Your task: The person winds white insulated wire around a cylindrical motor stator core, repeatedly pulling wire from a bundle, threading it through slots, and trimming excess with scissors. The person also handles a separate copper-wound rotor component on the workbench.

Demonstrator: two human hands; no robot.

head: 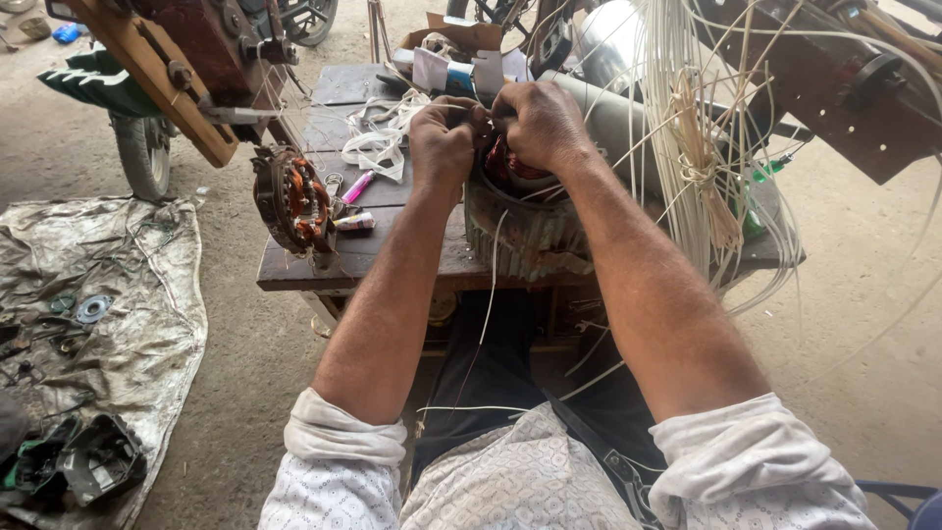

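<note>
Both my hands work close together over a finned grey motor stator (525,236) standing on a low dark wooden table (392,260). My left hand (444,137) is closed, pinching something thin above the reddish copper windings (510,169). Just to its right, my right hand (542,123) is closed too, fingers curled on the same spot. What exactly they pinch is hidden by the fingers. A thin white sleeve or thread (493,280) hangs from the stator down toward my lap.
A smaller stator with orange windings (292,201) sits at the table's left edge beside a pink pen (357,185) and a small tube (355,223). White tubing bundles (702,157) hang at right. A tarp with parts (93,314) lies on the floor at left, near a motorcycle wheel (144,152).
</note>
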